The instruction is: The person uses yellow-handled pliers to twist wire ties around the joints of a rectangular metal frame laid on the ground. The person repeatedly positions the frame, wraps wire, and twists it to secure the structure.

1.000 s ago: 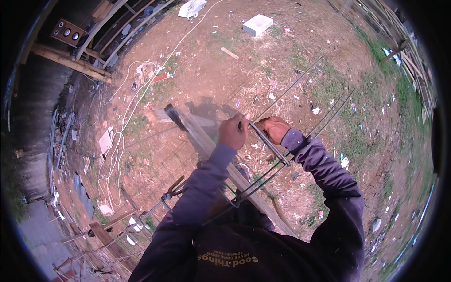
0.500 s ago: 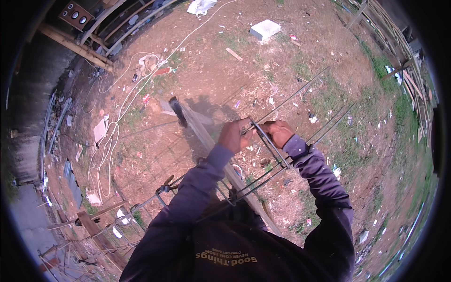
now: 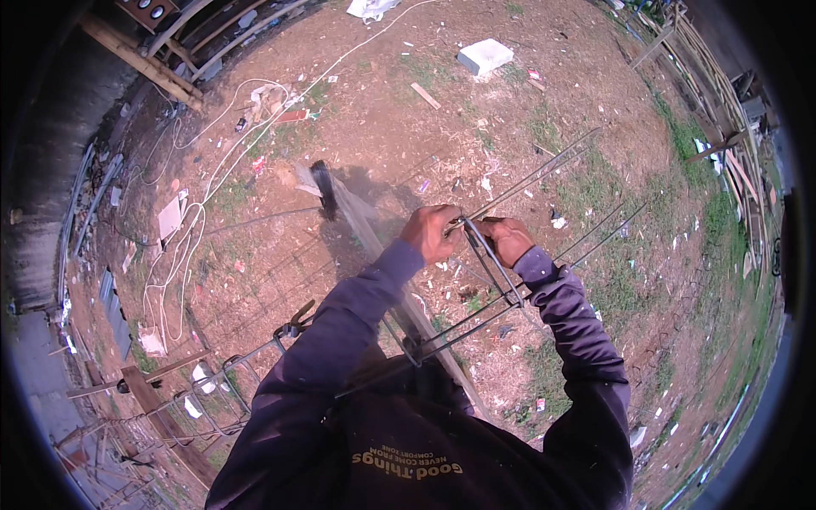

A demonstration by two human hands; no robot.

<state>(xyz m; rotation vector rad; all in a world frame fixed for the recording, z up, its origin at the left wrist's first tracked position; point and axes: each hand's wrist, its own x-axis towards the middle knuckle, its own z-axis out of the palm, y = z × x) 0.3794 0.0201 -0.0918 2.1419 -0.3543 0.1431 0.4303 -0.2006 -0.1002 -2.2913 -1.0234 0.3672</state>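
Note:
A square bent-steel stirrup (image 3: 503, 276) stands around the long steel bars (image 3: 480, 316) of a rebar cage in front of me. At its upper corner, where a long bar meets it, my left hand (image 3: 431, 234) is closed with its fingers pinched on the steel. Close beside it, on the other side of the stirrup, my right hand (image 3: 507, 241) is curled closed; what its fingers hold is hidden. A wooden beam (image 3: 399, 302) runs under the cage. On its far end hangs a bundle of dark wires (image 3: 324, 189).
The cage continues to the lower left with more stirrups (image 3: 234, 364), past a wooden plank (image 3: 157, 408). White cable (image 3: 191, 223) winds over littered dirt at left. A white block (image 3: 485, 57) lies far ahead. Bamboo poles (image 3: 710, 85) line the right side.
The view has shifted a little, moving the ground things at left further left. Both hands stay at the stirrup's corner; the left has turned slightly, its fingers nearer the right hand.

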